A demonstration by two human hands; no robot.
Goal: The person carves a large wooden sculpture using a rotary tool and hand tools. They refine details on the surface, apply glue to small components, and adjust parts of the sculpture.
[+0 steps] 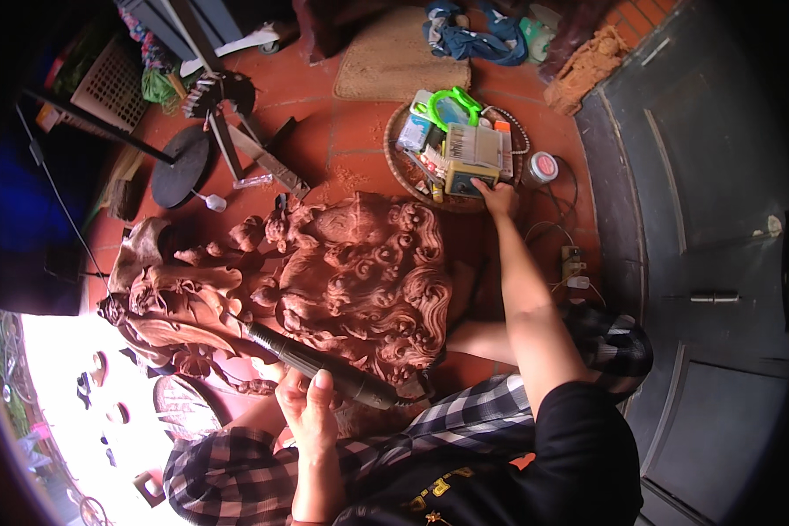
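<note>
In my left hand (309,410) is a black handheld rotary tool (324,364), with my fingers closed round its underside and my thumb along it. Its slim tip points at a reddish-brown wood carving (351,280) full of curls and figures, which lies across the middle in front of my legs. I cannot tell whether the tip touches the wood. My right arm stretches forward, and my right hand (500,200) grips the front corner of a yellowish control box (472,182). The box sits in a round woven basket (394,167). A clear-lidded case of small bits (475,145) rests on top.
A bright green ring (454,110) and small packs share the basket. Beside it stand a white-lidded jar (543,167) and a power strip (573,263) with cables. Metal stands (182,167) are at the far left, a woven mat (386,61) lies beyond, and a grey door (719,219) borders the right.
</note>
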